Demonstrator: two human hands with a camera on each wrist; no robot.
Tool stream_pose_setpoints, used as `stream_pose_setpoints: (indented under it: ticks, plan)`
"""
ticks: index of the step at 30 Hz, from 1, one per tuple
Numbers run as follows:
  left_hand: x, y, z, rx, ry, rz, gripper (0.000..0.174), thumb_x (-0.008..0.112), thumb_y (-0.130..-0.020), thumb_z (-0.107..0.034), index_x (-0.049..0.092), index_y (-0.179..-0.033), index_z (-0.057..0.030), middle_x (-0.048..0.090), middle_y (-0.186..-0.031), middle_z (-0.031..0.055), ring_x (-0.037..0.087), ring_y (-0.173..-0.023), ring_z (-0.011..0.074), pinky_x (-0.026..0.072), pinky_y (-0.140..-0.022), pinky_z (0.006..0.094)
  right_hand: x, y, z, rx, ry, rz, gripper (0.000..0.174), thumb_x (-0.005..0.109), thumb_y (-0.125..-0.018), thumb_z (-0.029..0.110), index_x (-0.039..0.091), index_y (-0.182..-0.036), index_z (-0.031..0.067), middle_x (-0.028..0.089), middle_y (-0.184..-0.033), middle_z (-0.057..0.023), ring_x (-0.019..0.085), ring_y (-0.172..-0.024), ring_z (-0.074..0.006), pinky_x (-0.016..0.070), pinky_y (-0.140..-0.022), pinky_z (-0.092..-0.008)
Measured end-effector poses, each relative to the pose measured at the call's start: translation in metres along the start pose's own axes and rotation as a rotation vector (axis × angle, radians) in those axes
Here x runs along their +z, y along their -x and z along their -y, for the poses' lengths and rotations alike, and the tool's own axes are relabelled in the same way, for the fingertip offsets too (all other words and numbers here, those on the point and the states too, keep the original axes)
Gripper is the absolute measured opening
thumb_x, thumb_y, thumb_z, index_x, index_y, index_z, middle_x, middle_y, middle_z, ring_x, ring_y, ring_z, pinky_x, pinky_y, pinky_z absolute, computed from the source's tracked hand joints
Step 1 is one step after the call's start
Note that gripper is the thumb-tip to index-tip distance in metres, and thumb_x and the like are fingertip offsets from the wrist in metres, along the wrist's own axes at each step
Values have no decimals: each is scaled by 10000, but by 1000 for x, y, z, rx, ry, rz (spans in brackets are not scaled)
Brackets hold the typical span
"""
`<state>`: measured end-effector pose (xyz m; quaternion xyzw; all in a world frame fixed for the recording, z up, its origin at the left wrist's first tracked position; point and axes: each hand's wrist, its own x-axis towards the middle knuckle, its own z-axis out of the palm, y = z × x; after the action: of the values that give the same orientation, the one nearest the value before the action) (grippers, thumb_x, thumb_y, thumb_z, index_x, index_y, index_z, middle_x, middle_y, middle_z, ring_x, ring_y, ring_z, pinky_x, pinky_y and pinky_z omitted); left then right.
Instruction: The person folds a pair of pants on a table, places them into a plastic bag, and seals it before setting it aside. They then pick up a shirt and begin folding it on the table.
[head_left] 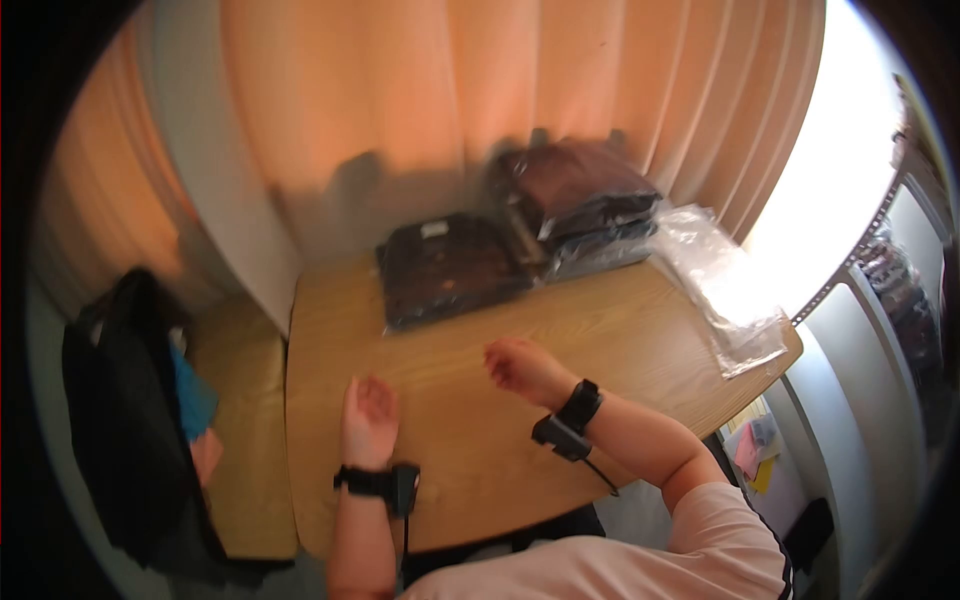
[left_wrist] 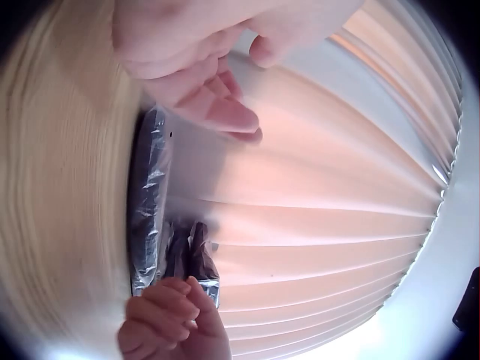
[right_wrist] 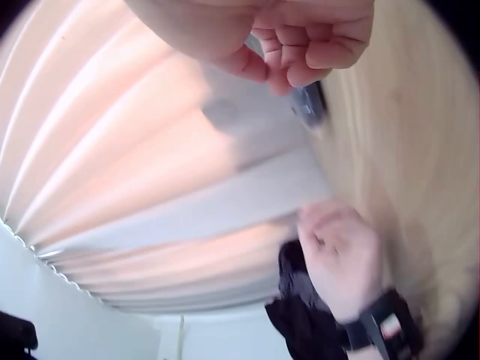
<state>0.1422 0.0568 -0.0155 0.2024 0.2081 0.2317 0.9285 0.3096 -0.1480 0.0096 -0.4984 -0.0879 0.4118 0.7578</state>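
Observation:
Above the wooden table (head_left: 450,400), the left hand (head_left: 371,420) is held palm up with its fingers loosely bent and nothing in it. To its right the right hand (head_left: 530,371) also holds nothing, its fingers loosely curled inward. Beyond both hands lies a dark folded item in clear plastic (head_left: 450,270), touched by neither. In the left wrist view the left hand (left_wrist: 202,60) has relaxed fingers, and the right hand (left_wrist: 176,319) shows below it. The right wrist view shows the right hand (right_wrist: 300,37) with bent fingers near its thumb.
A stack of bagged dark and maroon items (head_left: 580,200) stands at the table's back, by the curtain (head_left: 400,90). Clear plastic bags (head_left: 720,285) lie along the right edge. A black cloth or bag (head_left: 130,430) is at the left, over a lower wooden surface (head_left: 240,430).

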Motion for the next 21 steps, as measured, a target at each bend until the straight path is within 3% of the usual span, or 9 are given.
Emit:
stream_pose_setpoints:
  ticks: [3,5,9,11,13,16,17,19,21]
  plan:
    - [-11,-8,-7,140,-9,151,218,498,-944,-288,591,-884,-100,631,-812,11,601,-749,135,469,-643,263,48,31,-63,274,136,204,161,486,-927,206,561,-905,66,591,-798,-29,567,-711,-127,465,-635,-249]
    - [-18,-17,-11,254,11,144,224,495,-945,-287,567,-883,-84,607,-766,26,575,-694,137,453,-603,264,75,48,-90,159,79,280,212,494,-934,249,549,-981,50,592,-891,-52,585,-829,-155,474,-744,-265]
    - [-19,-8,-21,299,69,92,243,475,-951,-280,547,-882,-58,582,-719,43,561,-672,142,442,-583,243,117,70,-109,254,190,375,329,564,-908,328,527,-1046,31,585,-953,-74,587,-843,-162,478,-742,-281]
    - [-10,3,-26,360,22,53,234,467,-952,-273,544,-882,-64,578,-708,41,559,-653,139,440,-570,238,130,78,-116,109,258,340,330,592,-896,299,527,-1056,18,592,-941,-69,591,-811,-148,483,-720,-269]
    - [0,4,-20,410,-22,31,225,460,-954,-267,542,-882,-70,574,-697,38,557,-635,137,439,-557,234,130,79,-112,146,283,362,313,597,-894,279,526,-1048,16,592,-923,-64,592,-787,-142,485,-709,-262]
    - [12,11,-21,614,-512,-95,247,457,-958,-266,528,-879,-43,561,-658,33,538,-538,124,437,-499,247,137,85,-110,161,314,371,282,599,-894,249,523,-1031,15,590,-890,-52,590,-740,-127,493,-678,-249]
    - [14,12,-22,633,-515,-96,247,457,-958,-266,528,-879,-43,561,-658,33,538,-538,124,437,-499,247,139,87,-110,144,319,362,267,597,-895,239,521,-1021,16,588,-875,-46,586,-719,-118,499,-657,-242]
    - [9,8,-23,794,-964,-29,256,479,-954,-260,523,-885,-17,559,-622,33,541,-519,120,429,-480,250,145,90,-112,132,327,350,254,596,-895,231,519,-1012,19,585,-872,-44,581,-717,-113,503,-643,-239]
    - [8,8,-27,880,-1086,-8,257,495,-949,-253,526,-884,-6,559,-598,35,547,-516,111,421,-470,242,147,92,-116,125,331,326,241,595,-895,223,518,-1002,21,582,-870,-42,576,-715,-107,506,-630,-236]
